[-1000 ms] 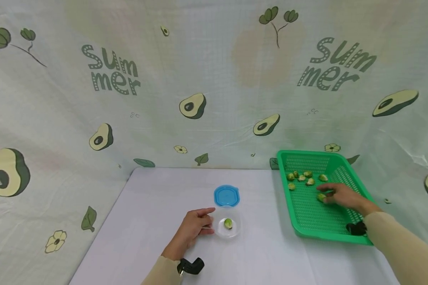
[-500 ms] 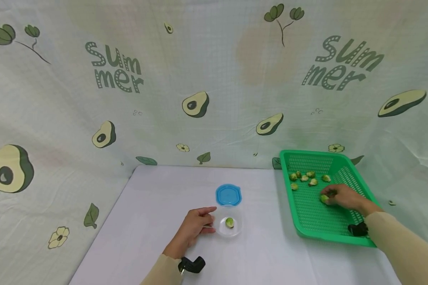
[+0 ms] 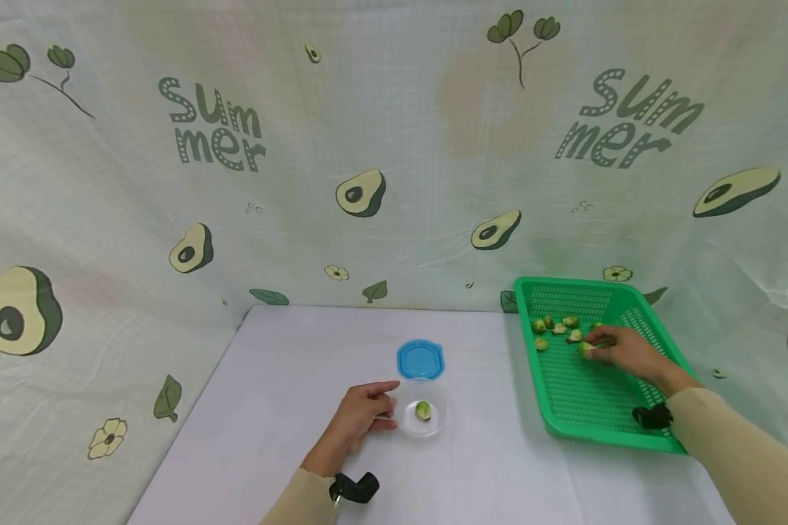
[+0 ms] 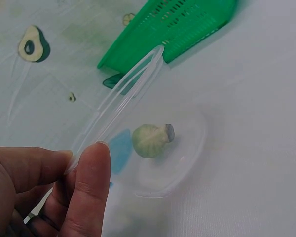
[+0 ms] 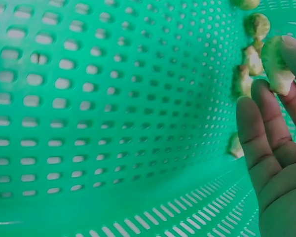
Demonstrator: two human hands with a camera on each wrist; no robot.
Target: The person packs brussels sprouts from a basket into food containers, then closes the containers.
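Observation:
The left hand (image 3: 362, 417) pinches the rim of a clear round container (image 3: 403, 430) between thumb and fingers; the left wrist view shows the grip on the rim (image 4: 133, 89). One Brussels sprout (image 3: 423, 410) lies inside that container. Over the green basket (image 3: 545, 408), the right hand (image 3: 624, 351) holds another sprout (image 3: 585, 349), seen in the right wrist view as a sprout (image 5: 276, 64) between thumb and fingers. Several loose sprouts (image 3: 570, 321) lie near the basket's far left corner, beside the right fingertips.
A blue lid (image 3: 420, 359) lies flat on the white table (image 3: 289, 394), just behind the clear container. Behind the table hangs a cloth (image 3: 407, 240) printed with avocados. The basket's raised wall stands between the two hands.
The right hand has closed on a sprout in the basket and moved a little left and away from the body with it. The left hand stays at the container.

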